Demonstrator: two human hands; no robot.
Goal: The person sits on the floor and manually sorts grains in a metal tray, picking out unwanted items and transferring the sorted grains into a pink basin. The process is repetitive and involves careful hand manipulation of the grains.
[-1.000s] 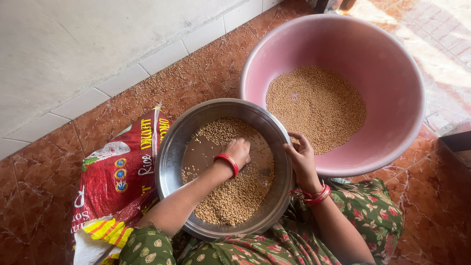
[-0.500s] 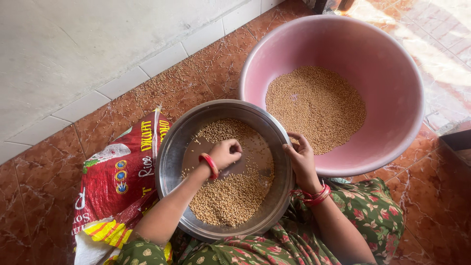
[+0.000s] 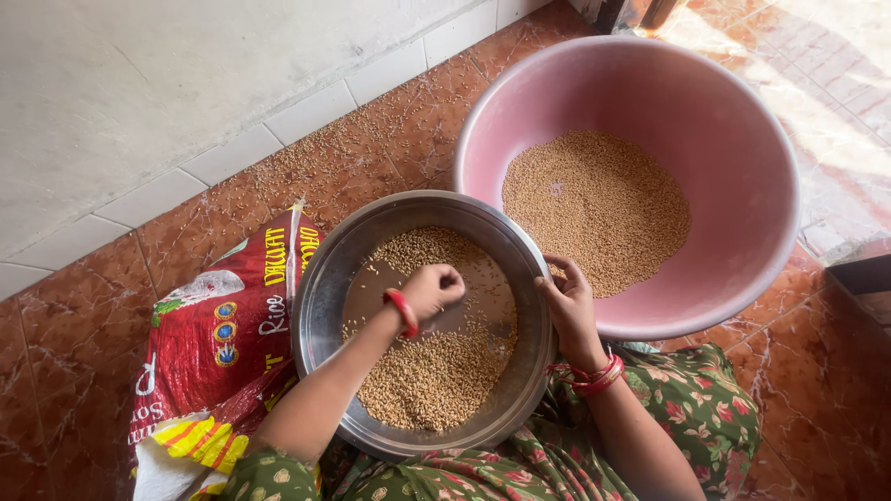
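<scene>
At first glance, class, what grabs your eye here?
A big pink basin of wheat grain fills the upper right. Below it, the left hand rests in a steel bowl of grain while the right hand grips its rim; a red sack lies left.

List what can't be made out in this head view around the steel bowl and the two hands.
- Left hand: fingers curled over the grain in the round steel bowl; whether they pinch anything is hidden.
- Right hand: fingertips hidden behind the bowl's rim.
- Red printed sack: partly under the bowl and arm, cut off by the bottom edge.
- Large pink plastic tub: base hidden by its grain.
</scene>
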